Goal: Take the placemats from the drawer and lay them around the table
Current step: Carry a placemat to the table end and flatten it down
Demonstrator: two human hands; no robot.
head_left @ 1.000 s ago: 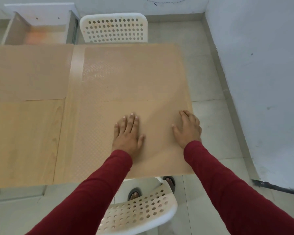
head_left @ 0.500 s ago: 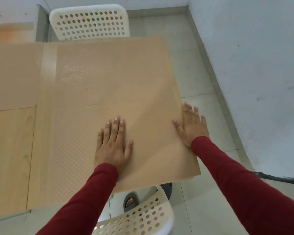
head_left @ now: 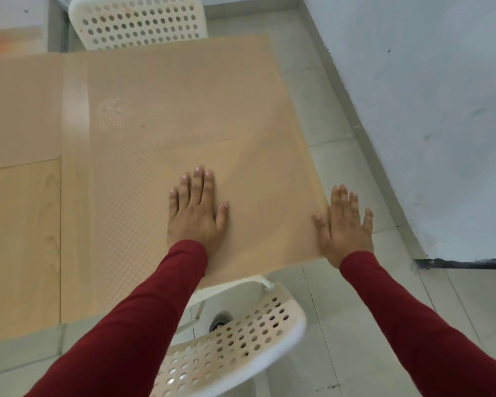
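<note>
The near placemat [head_left: 249, 196] lies flat at the table's [head_left: 20, 239] right end, long axis running left to right. Your left hand [head_left: 196, 213] presses flat on it; your right hand [head_left: 345, 224], fingers straight, rests at its right edge.

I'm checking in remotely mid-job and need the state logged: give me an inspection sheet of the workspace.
Surface: wooden table, largely covered by mats.
Job's things: near placemat lies flat at the table's right end; far placemat beyond it; another placemat at the far left.
Clutter: nothing seen.
Grippers: left hand lies flat on the near placemat; right hand flat at its right edge, fingers past it.
Cables: nothing seen.
Surroundings: near white chair, far white chair, tiled floor, white wall.
</note>
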